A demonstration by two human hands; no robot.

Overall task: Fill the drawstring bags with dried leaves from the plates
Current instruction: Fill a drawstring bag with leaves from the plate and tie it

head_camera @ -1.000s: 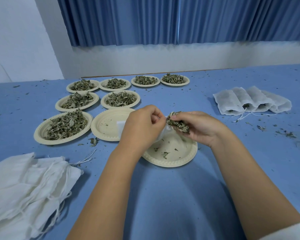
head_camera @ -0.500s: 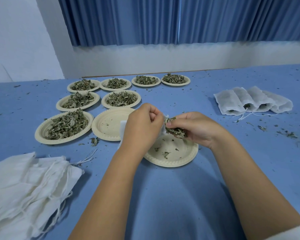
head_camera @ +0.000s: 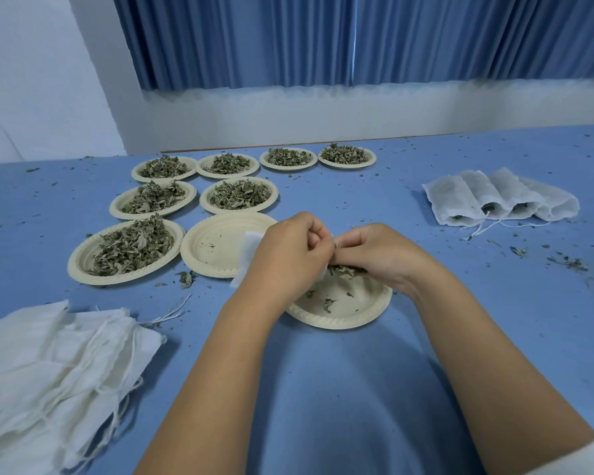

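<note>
The left hand [head_camera: 288, 258] has its fingers [head_camera: 314, 234] curled tight round the mouth of a white drawstring bag [head_camera: 251, 246], whose body sticks out behind the knuckles. It holds the bag over the nearly emptied plate [head_camera: 364, 313], probably so that stray bits drop back onto the plate and not onto the counter [head_camera: 323, 389]. The right hand [head_camera: 384, 255] has its fingers [head_camera: 354, 250] bent round a clump of dried leaves [head_camera: 345, 270], pinched from above and pressed toward the left hand. The clump lies under the right fingertips, touching or just beside the left ones. The bag's opening is hidden there, so I cannot tell whether any leaf is inside yet. The heaped plates [head_camera: 127, 248] and an empty plate [head_camera: 216, 245] sit close on the left, within reach for later bags. The filled bags [head_camera: 487, 200] lie well apart on the right, and the unfilled pile [head_camera: 48, 365] is near the left arm.
</note>
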